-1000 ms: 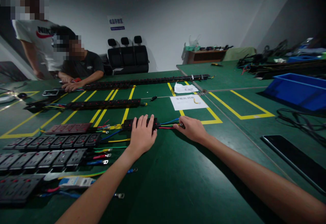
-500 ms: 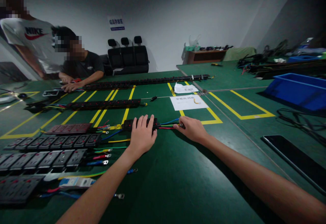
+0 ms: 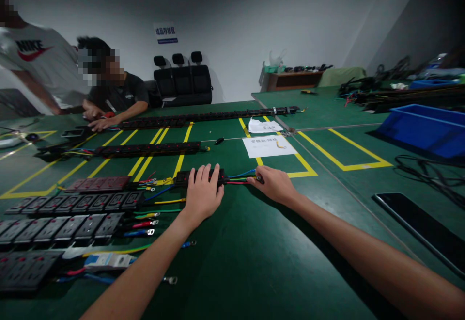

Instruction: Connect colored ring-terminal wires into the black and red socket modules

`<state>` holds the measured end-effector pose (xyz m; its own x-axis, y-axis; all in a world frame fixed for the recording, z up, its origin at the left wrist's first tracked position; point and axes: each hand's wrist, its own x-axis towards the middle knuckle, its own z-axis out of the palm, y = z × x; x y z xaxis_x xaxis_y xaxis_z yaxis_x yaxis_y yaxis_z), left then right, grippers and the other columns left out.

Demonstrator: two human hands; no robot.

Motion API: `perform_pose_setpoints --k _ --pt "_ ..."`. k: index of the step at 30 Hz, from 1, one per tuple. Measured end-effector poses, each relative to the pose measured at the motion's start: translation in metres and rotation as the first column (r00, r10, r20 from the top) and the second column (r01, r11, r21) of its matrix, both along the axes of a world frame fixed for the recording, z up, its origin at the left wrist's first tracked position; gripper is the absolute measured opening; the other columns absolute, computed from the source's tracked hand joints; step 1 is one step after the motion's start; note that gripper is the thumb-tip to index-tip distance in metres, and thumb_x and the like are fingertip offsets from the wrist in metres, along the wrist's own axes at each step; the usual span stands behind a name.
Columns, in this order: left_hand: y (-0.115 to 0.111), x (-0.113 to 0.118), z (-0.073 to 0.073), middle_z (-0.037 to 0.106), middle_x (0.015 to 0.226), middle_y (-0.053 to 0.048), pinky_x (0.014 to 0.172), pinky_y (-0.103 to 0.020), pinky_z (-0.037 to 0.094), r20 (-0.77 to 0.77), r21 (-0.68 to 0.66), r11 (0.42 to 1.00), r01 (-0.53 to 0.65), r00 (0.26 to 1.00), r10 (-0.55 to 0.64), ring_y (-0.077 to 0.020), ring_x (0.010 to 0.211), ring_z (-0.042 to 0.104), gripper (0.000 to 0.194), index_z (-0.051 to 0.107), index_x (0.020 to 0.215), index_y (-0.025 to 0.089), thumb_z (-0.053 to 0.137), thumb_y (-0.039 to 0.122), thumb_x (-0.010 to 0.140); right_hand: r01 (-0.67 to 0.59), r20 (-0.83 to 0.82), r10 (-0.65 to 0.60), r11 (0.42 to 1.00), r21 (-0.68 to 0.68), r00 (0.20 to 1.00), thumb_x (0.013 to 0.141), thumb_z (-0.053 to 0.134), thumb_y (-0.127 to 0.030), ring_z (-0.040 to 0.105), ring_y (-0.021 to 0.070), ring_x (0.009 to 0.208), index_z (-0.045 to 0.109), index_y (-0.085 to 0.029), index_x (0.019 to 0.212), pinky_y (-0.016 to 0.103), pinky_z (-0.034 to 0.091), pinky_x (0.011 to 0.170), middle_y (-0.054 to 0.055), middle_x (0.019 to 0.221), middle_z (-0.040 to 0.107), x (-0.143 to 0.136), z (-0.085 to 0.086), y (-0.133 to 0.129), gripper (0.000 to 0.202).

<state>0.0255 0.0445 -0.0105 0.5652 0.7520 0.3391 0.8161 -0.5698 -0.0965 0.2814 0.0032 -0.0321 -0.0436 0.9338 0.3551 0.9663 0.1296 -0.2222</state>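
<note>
My left hand lies over a short black socket strip, fingers across its top and thumb at its near edge, holding it against the green table. From the strip's right end run blue, green-yellow and red wires. Those wires end in my right hand, whose thumb and fingers are closed round them; a dark tip pokes out beside the fingers, too small to make out. Left of the strip, yellow and blue leads come out toward other socket strips.
Several socket strips with ring-terminal leads lie at left. Beyond are long black strips, paper sheets and yellow tape. A phone, cables and a blue bin are at right. A co-worker's hands work at far left.
My hands, the socket strip and the wires stay where they were. At far left the standing person has shifted left, and the seated co-worker's hands have moved slightly.
</note>
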Motion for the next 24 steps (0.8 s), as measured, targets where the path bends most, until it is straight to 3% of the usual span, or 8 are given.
perform_pose_setpoints --k 24 --pt "0.0017 -0.0009 -0.0039 0.051 0.152 -0.017 0.121 -0.058 0.031 -0.006 0.035 0.999 0.004 1.0 -0.004 -0.0338 0.142 0.045 0.061 0.042 0.156 0.017 0.041 0.043 0.102 -0.01 0.004 0.01 1.0 0.01 1.0 0.098 0.053 -0.053 0.054 0.0161 0.063 0.053 -0.022 0.082 0.028 0.02 0.053 0.002 0.079 0.064 0.0003 -0.0004 -0.0005 0.035"
